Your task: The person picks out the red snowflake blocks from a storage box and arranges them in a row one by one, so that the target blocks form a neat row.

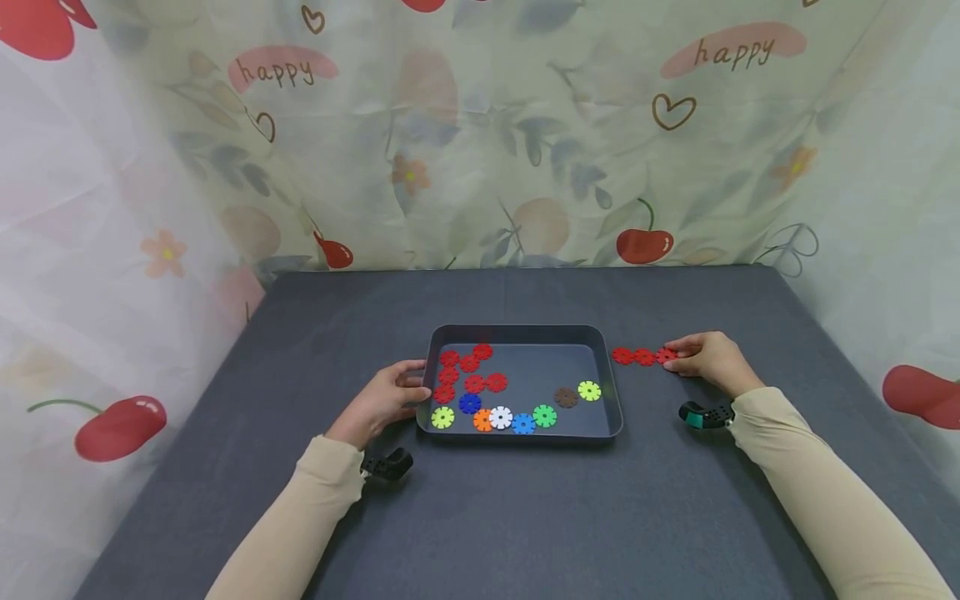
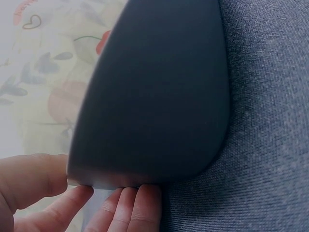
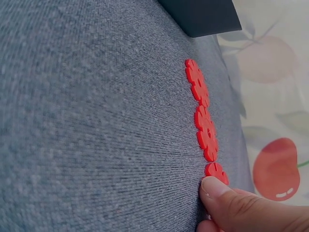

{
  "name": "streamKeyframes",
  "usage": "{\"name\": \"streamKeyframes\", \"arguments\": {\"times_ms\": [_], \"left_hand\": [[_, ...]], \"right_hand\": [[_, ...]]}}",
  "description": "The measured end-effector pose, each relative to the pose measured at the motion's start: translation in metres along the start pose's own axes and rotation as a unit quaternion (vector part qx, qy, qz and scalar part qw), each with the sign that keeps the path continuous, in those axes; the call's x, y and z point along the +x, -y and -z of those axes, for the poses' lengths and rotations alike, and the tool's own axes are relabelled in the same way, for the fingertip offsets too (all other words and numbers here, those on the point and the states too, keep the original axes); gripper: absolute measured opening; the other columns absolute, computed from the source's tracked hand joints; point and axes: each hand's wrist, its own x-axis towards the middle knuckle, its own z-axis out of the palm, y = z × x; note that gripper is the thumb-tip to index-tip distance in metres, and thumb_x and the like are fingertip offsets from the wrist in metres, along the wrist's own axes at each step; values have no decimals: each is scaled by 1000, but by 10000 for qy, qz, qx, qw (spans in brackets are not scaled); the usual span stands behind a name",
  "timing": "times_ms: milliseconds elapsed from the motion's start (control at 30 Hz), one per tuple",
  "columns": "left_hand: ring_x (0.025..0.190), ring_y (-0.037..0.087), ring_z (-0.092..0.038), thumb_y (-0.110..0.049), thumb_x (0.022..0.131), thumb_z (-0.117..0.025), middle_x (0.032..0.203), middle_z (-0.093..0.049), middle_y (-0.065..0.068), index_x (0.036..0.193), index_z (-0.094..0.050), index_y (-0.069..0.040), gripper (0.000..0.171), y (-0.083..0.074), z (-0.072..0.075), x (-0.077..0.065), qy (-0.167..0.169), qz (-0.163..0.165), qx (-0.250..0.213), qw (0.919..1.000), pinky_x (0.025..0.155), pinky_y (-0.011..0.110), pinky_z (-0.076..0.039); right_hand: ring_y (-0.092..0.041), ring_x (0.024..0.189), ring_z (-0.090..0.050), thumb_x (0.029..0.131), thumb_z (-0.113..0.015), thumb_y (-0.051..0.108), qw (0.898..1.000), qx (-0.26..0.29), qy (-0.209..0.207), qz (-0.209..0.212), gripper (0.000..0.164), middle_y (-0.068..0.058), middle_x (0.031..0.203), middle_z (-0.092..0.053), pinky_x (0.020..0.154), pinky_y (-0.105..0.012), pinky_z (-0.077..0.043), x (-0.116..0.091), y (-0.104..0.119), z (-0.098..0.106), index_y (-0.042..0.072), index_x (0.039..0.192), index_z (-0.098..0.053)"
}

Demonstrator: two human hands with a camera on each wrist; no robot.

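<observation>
A dark rectangular tray [image 1: 525, 335] sits on the table with several notched plastic discs inside. My left hand [image 1: 385, 398] holds its left side, the thumb at the rim and the fingers against the outer wall [image 2: 159, 106]. To the right of the tray, three red notched discs [image 1: 643, 357] lie in a row on the cloth. My right hand [image 1: 708, 360] pinches the rightmost red disc [image 3: 216, 171] between thumb and fingers; part of that disc is hidden by the thumb in the right wrist view.
Several red discs [image 1: 469, 363] lie in the tray's left part. Blue, orange, white [image 1: 500, 417] and green [image 1: 544, 416] discs are along its front, with a brown disc [image 1: 566, 397] and a yellow-green disc [image 1: 589, 390] at right. A patterned curtain [image 1: 480, 150] hangs behind the grey-covered table [image 1: 517, 517].
</observation>
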Motion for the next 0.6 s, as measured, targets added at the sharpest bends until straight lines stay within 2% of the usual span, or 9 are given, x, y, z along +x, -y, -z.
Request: {"name": "streamKeyframes", "arguments": {"times_ms": [300, 600], "left_hand": [[123, 34, -53, -1, 92, -62, 140, -49, 22, 145, -40, -9, 58, 1, 0, 2, -46, 17, -31, 10000, 104, 56, -40], [122, 34, -54, 0, 92, -62, 140, -50, 22, 145, -40, -9, 59, 0, 0, 2, -34, 31, -47, 10000, 104, 55, -41]], "right_hand": [[-14, 78, -58, 83, -77, 21, 10000, 4, 8, -9, 54, -14, 104, -65, 63, -22, -51, 1, 1, 0, -4, 127, -59], [-13, 76, -58, 83, -77, 21, 10000, -6, -43, -44, 53, -11, 99, -65, 62, -22, -50, 1, 0, -1, -3, 127, -60]]}}
